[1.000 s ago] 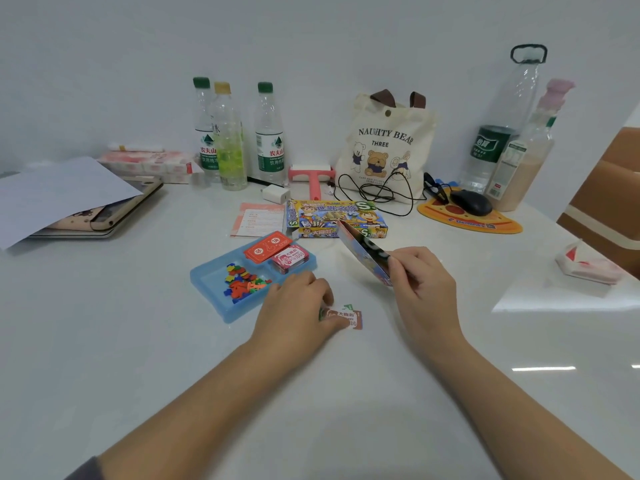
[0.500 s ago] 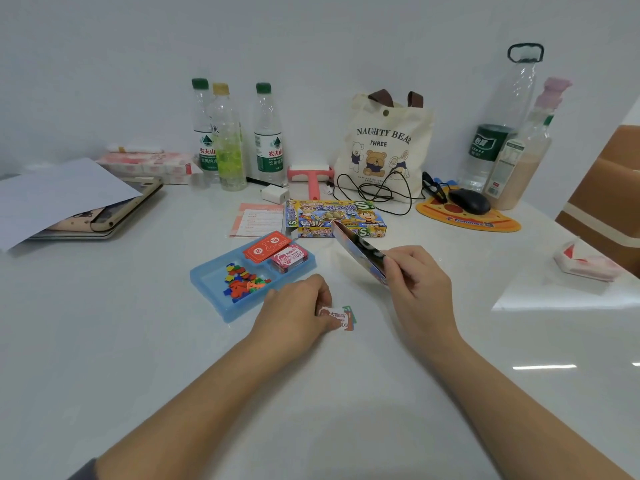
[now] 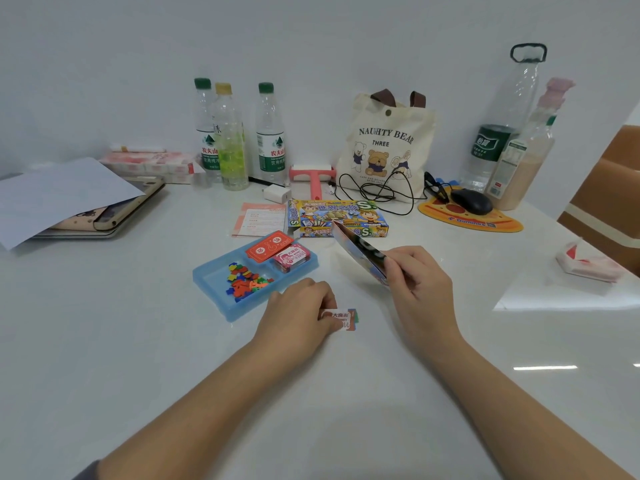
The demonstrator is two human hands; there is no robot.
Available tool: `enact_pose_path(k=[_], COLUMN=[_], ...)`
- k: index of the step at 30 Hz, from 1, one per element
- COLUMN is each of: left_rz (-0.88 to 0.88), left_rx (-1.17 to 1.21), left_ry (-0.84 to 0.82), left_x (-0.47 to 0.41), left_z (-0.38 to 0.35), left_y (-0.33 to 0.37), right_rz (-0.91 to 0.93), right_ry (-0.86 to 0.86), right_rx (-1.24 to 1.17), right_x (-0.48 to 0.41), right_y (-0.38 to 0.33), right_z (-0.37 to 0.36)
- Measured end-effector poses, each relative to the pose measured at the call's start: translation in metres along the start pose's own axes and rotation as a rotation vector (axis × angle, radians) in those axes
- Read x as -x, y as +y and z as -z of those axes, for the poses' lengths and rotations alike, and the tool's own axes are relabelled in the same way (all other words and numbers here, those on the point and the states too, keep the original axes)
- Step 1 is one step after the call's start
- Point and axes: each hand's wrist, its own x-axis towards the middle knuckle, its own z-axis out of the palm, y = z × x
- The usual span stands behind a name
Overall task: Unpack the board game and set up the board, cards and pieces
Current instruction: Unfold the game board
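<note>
1. The left hand (image 3: 299,315) has its fingers curled on a small stack of white and red paper play-money notes (image 3: 343,319). It pins the notes down on the white table (image 3: 138,341), most likely so they stay tidy and do not slide.
2. The right hand (image 3: 417,284) pinches a shiny, colourful folded cardboard game board (image 3: 356,249) by its near end. The board is tilted up off the table, and its far end points at the box. It looks ready to be opened, but it is not flat yet.
3. Just left of the hands sits a light blue plastic tray (image 3: 207,277). It keeps the little things together. A heap of tiny colourful plastic pieces (image 3: 246,282) lies in the big part. A red card deck (image 3: 268,249) and a pink stack of play money (image 3: 292,258) sit at the far end.
4. Behind the tray, toward the far edge of the table, lies the bright picture game box (image 3: 332,214). A pale pink paper rule sheet (image 3: 259,218) lies just beside its left end.
5. The board, cards and pieces are out of the box, but none are laid out for play yet.
</note>
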Motion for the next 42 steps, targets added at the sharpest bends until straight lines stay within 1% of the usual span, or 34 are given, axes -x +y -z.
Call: enact_pose_path(k=[6, 8, 11, 13, 17, 23, 29, 33, 39, 42], left_rz=[0.031, 0.064, 0.108, 0.173, 0.285, 0.332, 0.310, 0.288, 0.256, 0.220], left_rx=[0.161, 0.236, 0.371, 0.387, 0.353, 0.288, 0.181, 0.029, -0.135, -0.205], left_ry=[0.090, 0.195, 0.399, 0.456, 0.425, 0.377, 0.374, 0.391, 0.407, 0.376], left_x=[0.001, -0.001, -0.010, -0.020, -0.043, -0.066, -0.074, -0.074, -0.070, -0.063], left_z=[0.002, 0.010, 0.030, 0.041, 0.046, 0.036, 0.030, 0.026, 0.025, 0.022], left_y=[-0.008, -0.012, -0.020, -0.027, -0.034, -0.040, -0.047, -0.050, -0.046, -0.044], right_rz=[-0.007, -0.008, -0.010, -0.025, -0.036, -0.040, -0.032, -0.018, -0.030, -0.036], right_ry=[-0.007, 0.003, 0.006, -0.002, -0.004, -0.010, -0.012, -0.023, -0.022, -0.020], right_rx=[0.008, 0.005, 0.016, 0.030, 0.038, 0.027, 0.024, 0.025, 0.030, 0.030], right_x=[-0.001, -0.001, -0.002, -0.002, -0.002, -0.003, -0.004, -0.004, -0.003, -0.003], right_y=[0.000, 0.000, 0.002, 0.005, 0.008, 0.008, 0.011, 0.012, 0.012, 0.012], right_z=[0.002, 0.002, 0.003, 0.003, 0.004, 0.003, 0.002, 0.001, 0.001, 0.002])
